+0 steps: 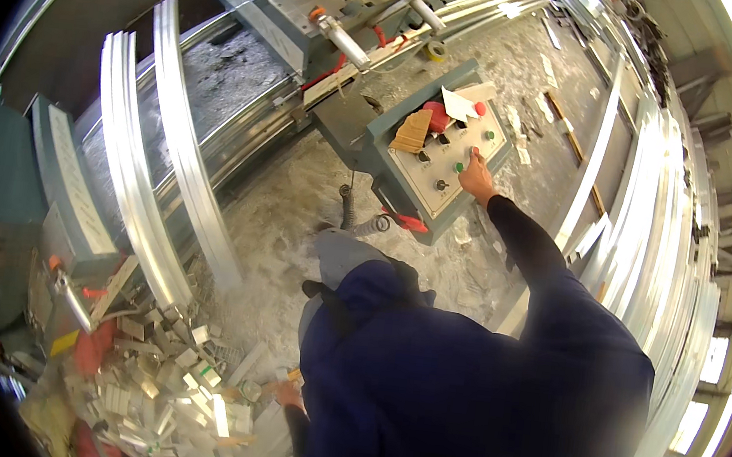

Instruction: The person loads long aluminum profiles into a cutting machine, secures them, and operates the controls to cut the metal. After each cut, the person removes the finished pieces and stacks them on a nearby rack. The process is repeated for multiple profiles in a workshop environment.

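My right hand reaches out to a slanted control panel, a finger stretched onto its right edge beside a green button. Several knobs and buttons dot the panel's pale face. On it lie a piece of brown cardboard, a white scrap and a red item partly covered by them. Low on my left side, my left hand hangs near a heap of cut metal pieces. It is blurred and partly hidden by my navy jacket, so its fingers are unclear.
Long silvery profiles slope down at the left, across machine rails. Clamp cylinders with orange ends stand on the machine at the top. More long profiles are stacked along the right. Coiled hose hangs below the panel; scraps litter the dusty floor.
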`<action>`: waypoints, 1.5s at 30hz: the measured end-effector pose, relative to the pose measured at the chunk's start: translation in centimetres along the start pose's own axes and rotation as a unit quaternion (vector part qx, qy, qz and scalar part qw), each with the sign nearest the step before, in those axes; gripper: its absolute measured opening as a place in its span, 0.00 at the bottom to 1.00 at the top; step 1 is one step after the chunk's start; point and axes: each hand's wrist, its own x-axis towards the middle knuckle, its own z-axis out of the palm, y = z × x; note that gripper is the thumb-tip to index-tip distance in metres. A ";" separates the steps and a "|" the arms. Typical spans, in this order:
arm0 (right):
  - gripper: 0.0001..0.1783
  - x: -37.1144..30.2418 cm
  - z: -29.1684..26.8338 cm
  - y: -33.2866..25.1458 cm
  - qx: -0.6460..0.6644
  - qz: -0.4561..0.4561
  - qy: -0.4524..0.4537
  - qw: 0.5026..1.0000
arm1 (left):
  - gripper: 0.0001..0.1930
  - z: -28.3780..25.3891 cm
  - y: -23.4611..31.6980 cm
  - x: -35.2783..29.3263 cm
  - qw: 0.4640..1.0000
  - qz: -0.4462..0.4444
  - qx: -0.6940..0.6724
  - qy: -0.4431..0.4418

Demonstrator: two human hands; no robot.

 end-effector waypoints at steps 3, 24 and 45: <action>0.34 -0.2 1.6 -0.1 0.035 -0.049 -0.018 0.998 | 0.17 2.3 4.9 -4.6 0.953 -0.064 -0.272 -0.113; 0.21 17.2 -9.2 1.4 0.052 -0.356 0.071 0.930 | 0.20 -15.7 17.4 -4.8 0.791 -0.010 -0.593 0.149; 0.38 21.2 -8.5 -7.8 -0.181 -0.293 -0.157 0.926 | 0.34 -10.1 17.9 -23.8 0.922 0.069 -0.374 0.074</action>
